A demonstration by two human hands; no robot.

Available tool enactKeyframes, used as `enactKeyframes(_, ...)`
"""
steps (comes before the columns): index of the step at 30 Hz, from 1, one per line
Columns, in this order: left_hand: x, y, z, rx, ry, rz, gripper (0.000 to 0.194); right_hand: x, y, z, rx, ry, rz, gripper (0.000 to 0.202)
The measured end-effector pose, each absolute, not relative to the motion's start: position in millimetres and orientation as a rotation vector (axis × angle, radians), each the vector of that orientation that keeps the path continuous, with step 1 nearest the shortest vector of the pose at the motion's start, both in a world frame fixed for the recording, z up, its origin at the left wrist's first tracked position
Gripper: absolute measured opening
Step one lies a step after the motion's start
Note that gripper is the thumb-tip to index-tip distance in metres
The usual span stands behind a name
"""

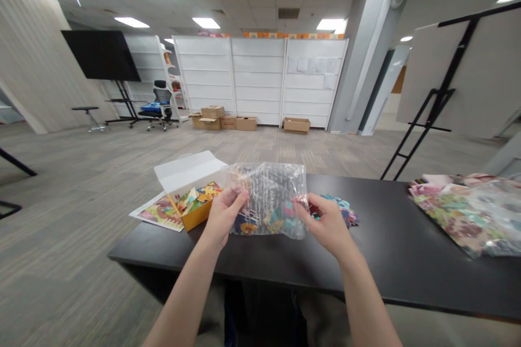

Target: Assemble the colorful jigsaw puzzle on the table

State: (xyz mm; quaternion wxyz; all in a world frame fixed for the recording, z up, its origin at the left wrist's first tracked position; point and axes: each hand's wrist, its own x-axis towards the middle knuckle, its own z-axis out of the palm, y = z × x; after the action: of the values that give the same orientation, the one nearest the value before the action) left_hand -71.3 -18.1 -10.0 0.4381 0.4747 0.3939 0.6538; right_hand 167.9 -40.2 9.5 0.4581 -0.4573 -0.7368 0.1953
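A clear plastic bag (272, 195) with printed warning text is stretched between my two hands above the table. Colourful flat pieces, which look like jigsaw puzzle pieces (248, 226), show in its lower part. My left hand (225, 209) pinches the bag's left side, and my right hand (325, 222) grips its right edge. Just left of the bag stands an open yellow box (195, 218) with a raised white lid, filled with more colourful pieces. Behind my right hand lies a pile of blue and dark pieces (344, 209), partly hidden.
A printed picture sheet (160, 212) lies under the box at the left end of the black table (391, 244). Floral items in clear plastic (476, 211) rest on the right. Beyond the table are cardboard boxes (214, 114), an office chair (160, 103) and a black easel-like stand (437, 100).
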Motion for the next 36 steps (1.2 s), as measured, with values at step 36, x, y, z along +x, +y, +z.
enactKeyframes(36, -30.7, -19.9, -11.9, 1.408, 0.909, 1.402, 0.027, 135.0, -38.3, -4.6, -1.014, -2.143, 0.817, 0.020)
